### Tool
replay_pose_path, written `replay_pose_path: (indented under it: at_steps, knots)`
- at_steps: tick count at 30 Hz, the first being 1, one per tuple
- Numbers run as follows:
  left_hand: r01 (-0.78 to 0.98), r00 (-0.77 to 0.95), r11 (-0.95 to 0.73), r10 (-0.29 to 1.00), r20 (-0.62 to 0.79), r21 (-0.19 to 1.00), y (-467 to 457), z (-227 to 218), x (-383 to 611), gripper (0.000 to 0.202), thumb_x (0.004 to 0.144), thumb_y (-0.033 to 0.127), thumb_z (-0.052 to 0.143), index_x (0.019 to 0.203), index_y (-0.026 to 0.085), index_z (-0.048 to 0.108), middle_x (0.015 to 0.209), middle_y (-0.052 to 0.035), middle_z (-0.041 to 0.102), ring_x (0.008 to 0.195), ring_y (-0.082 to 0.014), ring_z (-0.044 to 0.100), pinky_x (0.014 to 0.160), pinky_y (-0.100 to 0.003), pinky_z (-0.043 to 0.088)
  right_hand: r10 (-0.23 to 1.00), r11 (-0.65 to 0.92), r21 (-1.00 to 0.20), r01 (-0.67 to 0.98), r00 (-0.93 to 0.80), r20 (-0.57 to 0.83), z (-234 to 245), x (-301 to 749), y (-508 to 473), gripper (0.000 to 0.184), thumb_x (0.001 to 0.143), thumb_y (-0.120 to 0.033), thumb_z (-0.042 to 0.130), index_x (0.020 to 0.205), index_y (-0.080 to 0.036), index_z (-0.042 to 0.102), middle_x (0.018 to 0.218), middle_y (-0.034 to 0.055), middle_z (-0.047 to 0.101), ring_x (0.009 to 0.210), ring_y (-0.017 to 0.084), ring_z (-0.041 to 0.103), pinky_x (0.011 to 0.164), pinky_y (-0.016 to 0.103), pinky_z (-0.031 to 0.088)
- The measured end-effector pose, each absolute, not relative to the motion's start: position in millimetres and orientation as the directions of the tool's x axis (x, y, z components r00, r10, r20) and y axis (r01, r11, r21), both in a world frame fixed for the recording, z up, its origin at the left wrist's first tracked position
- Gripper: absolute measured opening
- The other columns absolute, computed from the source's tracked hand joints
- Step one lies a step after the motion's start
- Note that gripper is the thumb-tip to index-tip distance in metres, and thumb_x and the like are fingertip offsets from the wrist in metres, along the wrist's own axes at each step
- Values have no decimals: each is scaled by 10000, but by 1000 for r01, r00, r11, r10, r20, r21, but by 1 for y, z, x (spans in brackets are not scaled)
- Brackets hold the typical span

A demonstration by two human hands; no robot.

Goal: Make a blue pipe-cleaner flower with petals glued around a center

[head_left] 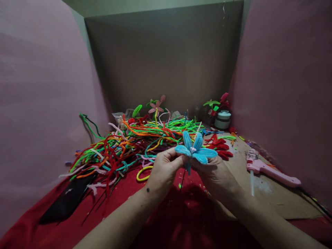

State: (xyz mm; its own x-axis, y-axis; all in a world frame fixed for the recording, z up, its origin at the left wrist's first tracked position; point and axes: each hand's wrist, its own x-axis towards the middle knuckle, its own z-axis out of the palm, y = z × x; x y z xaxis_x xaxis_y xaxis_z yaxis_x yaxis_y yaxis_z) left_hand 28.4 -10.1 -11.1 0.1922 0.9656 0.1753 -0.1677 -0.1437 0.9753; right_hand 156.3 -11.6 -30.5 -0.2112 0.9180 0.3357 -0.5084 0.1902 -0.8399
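A light blue pipe-cleaner flower (195, 150) with several fuzzy petals and a pale centre is held up over the table. My left hand (164, 170) pinches it from the left, thumb and fingers closed near a petal's base. My right hand (215, 174) grips it from below and the right, fingers curled round its short stem. A big tangled heap of pipe cleaners (129, 145) in green, orange, red, pink and teal lies just behind my hands.
A pink glue gun (269, 171) lies on the wooden board at right. Red petals (220, 147), a white jar (222, 120) and finished flowers (157, 107) stand at the back. A black flat object (67, 200) lies on the red cloth (124, 197) at left. Pink walls close in both sides.
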Motion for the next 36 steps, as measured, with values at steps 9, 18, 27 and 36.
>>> replay_pose_path:
  at_steps: [9,18,27,36]
  knots:
    - [-188,149,-194,963,224,963,-18,0,28,160,671,224,691,754,140,583,630,28,528,576,-81,490,575,-208,430,965,114,-843,-526,-145,221,-26,153,-17,148,703,-224,698,844,-241,739,772,2,694,711,142,583,755,310,453]
    - [-275,287,-102,940,183,956,-12,2,17,104,700,219,672,733,123,654,590,-3,585,523,-85,522,544,-225,433,943,-31,-816,-578,-286,167,-8,152,-20,118,638,-248,741,719,-164,721,654,42,668,599,133,567,613,279,460]
    - [-369,307,-1,944,123,929,-14,-2,21,157,639,235,717,609,110,627,552,-11,579,489,-93,521,524,-240,404,971,-29,-758,-651,-198,133,-11,154,-23,164,580,-216,779,645,-182,632,584,5,672,508,140,612,529,272,487]
    - [-454,294,-32,938,183,891,-17,-9,29,68,664,115,637,600,117,614,511,5,543,453,-101,500,458,-240,381,947,23,-793,-608,-242,212,-13,156,-26,121,655,-223,726,608,-167,630,548,17,643,499,127,585,517,251,458]
